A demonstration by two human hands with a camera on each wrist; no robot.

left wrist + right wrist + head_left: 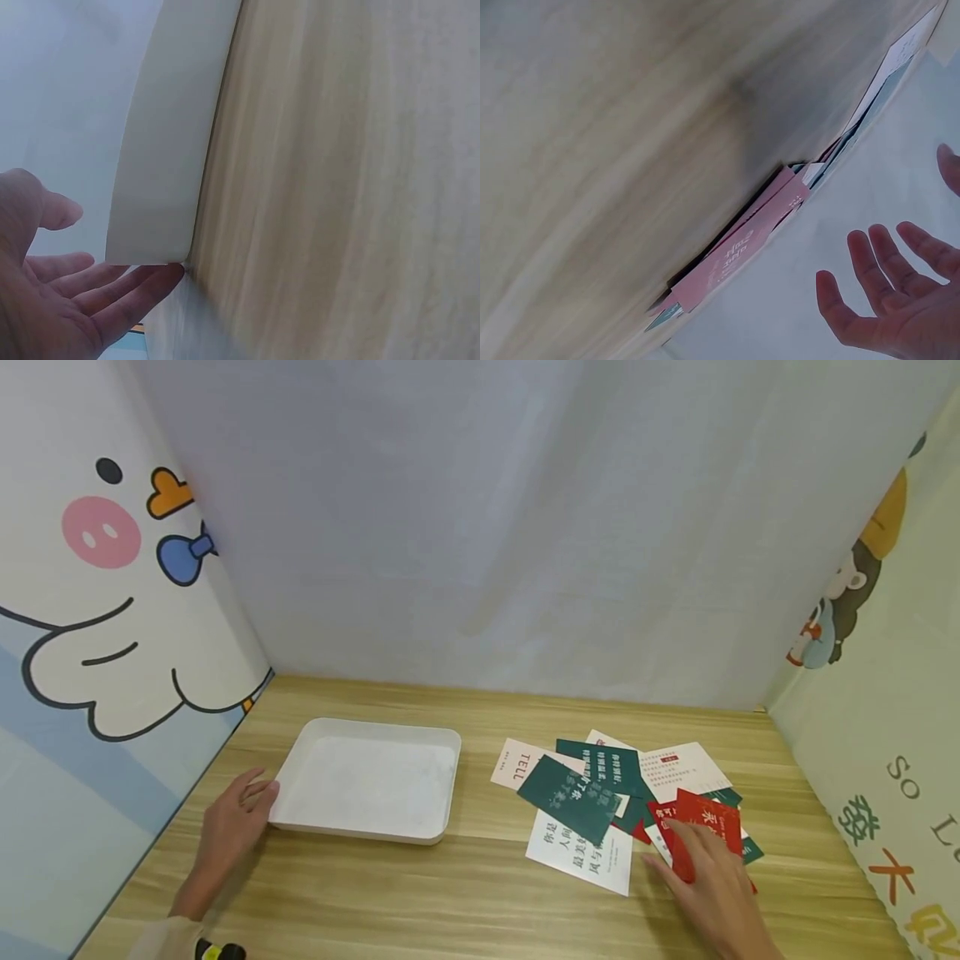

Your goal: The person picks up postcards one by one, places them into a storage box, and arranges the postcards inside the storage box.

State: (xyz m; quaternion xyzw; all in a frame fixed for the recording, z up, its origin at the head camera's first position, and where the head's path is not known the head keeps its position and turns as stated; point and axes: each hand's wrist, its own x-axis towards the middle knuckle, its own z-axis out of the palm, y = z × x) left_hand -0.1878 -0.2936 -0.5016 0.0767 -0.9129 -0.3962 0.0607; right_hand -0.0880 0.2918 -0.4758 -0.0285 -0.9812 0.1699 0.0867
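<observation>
A shallow white tray point(367, 781) stands on the left of the table. My left hand point(238, 818) is at its near left corner; in the left wrist view the fairly straight fingers point(135, 300) reach the tray's end wall point(161, 150), thumb raised. On the right lies a loose pile of printed cards: dark green cards point(573, 797), white cards point(581, 852), a pale pink card point(517, 764) and red cards point(712, 818). Over the red ones is my right hand point(712, 885). The right wrist view has its fingers point(874, 270) spread and lifted above the cards, holding nothing.
Wood-grain table point(480, 893) runs between the tray and the cards. A pale cloth wall point(480, 527) rises behind it. Printed panels stand on both sides, a cartoon duck point(135, 593) at left and lettering point(892, 868) at right.
</observation>
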